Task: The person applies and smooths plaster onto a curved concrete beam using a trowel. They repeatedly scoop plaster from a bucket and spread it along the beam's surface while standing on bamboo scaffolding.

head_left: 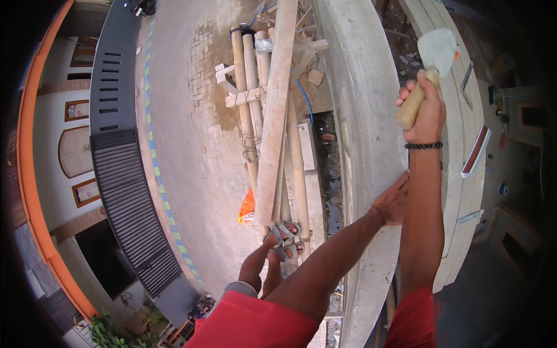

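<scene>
Apparently the concrete wall [368, 110] is already largely smooth, though how much work remains cannot be told, while the right hand's [427, 113] grip is wrapped round a trowel [436, 55] past the wall's right edge, and the left hand [391, 204] rests, unclenched, against the wall.

Outdoor building site beside a residential street [197, 116].
Bamboo poles [251, 66]; long timber plank [274, 133]; bare concrete wall [362, 75]; house front [55, 113] with dark slatted gate [130, 197].

From the head, through a wide fisheye lens angled downward, the left hand [392, 204] and right hand [428, 119] are viewed nearby, the paving [191, 156] farther below.
</scene>
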`<action>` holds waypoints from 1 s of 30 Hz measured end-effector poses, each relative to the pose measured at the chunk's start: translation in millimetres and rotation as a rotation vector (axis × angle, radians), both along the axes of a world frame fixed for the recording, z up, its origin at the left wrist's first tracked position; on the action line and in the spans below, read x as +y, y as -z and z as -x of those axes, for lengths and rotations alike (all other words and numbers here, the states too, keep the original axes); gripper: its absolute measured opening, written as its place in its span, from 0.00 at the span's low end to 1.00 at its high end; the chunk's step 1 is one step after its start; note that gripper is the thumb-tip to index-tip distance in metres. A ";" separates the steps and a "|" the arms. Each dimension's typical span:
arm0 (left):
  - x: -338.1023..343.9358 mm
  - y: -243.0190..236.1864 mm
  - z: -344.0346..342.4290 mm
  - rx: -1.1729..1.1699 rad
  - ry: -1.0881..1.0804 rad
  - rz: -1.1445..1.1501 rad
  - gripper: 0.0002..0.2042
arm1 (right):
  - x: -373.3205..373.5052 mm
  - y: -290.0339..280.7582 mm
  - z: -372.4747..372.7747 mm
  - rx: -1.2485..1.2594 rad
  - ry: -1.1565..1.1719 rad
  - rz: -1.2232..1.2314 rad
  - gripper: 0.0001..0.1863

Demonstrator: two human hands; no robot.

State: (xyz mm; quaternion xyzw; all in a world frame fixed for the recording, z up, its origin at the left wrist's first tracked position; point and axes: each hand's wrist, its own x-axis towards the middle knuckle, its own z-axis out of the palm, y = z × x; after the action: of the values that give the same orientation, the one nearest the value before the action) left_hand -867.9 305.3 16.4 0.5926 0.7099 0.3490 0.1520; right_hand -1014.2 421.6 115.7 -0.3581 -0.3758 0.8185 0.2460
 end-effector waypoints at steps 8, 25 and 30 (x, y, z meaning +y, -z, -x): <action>5.5 -18.1 0.9 0.217 0.111 0.309 0.19 | -115.0 19.9 -285.7 -0.401 0.692 -0.159 0.28; 5.8 -7.9 -4.0 0.293 0.070 0.232 0.19 | -196.0 89.7 -343.9 -0.611 0.686 -0.308 0.36; 8.8 -14.4 -2.3 0.332 0.099 0.287 0.19 | -196.7 89.7 -340.8 -0.612 0.699 -0.350 0.36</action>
State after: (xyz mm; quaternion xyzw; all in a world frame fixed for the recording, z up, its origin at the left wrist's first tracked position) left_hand -865.6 314.1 30.8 0.6484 0.7375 0.1341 0.1329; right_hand -673.4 224.9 26.0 -0.6398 -0.4200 0.4692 0.4405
